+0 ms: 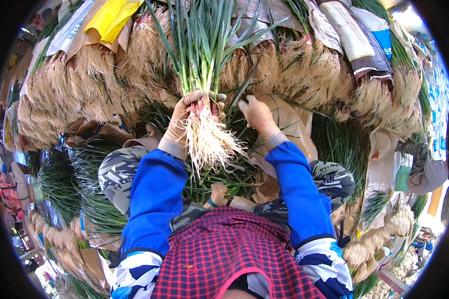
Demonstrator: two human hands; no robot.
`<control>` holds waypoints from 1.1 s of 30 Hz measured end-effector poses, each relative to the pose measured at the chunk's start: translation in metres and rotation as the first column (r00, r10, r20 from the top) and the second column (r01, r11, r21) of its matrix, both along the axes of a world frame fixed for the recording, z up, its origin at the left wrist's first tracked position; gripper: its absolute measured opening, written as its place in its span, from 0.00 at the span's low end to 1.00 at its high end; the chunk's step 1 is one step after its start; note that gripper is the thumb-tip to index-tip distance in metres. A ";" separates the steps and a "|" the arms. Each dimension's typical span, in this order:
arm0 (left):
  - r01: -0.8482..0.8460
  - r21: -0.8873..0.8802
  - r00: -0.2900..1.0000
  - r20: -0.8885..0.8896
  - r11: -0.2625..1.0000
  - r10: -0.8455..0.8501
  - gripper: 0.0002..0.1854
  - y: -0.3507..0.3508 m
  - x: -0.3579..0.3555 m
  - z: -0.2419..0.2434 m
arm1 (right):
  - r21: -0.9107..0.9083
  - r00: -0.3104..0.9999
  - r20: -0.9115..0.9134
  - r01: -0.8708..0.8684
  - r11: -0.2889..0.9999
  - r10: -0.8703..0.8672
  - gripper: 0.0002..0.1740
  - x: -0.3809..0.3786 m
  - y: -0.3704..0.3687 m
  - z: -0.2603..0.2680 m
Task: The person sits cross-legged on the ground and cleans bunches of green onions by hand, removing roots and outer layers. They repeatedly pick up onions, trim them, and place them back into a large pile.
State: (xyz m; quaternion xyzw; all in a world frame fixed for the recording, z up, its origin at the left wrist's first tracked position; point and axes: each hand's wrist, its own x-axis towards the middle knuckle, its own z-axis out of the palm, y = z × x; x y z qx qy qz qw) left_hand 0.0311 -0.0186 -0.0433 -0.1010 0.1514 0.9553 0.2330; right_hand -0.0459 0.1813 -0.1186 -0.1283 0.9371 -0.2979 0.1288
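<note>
A bunch of green allium plants (205, 56) with pinkish bulbs and pale, stringy roots is held upright, leaves away from me. My left hand (185, 116) grips it around the bulbs, and light finger coverings show at its tips. To the right of the bunch, my right hand (258, 114) is raised with its fingers curled beside a dark, narrow leaf or blade. Whether it holds that cannot be told. Loose green leaves (224, 179) lie below both hands, between my crossed legs.
Rooted bundles (307, 74) wrapped in sacking form a curved row ahead. More greens (101, 194) lie at my left, and others (336, 149) at my right beside brown wrapping (292, 127). Another person in a pale hat (428, 175) is at the far right.
</note>
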 end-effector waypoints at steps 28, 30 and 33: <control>-0.148 0.193 0.955 -0.226 0.970 0.191 0.24 0.029 -0.006 0.009 | 0.066 0.777 -0.466 0.509 0.858 -0.424 0.19 -0.139 0.077 0.088; -0.139 0.123 0.972 -0.174 0.983 0.159 0.24 0.028 -0.012 0.002 | -0.120 0.846 -0.324 0.406 0.906 -0.423 0.16 -0.097 0.065 0.091; -0.117 -0.067 0.984 -0.143 0.991 0.106 0.25 0.034 -0.017 -0.009 | -0.443 0.939 -0.187 0.181 0.878 -0.288 0.09 -0.027 0.045 0.076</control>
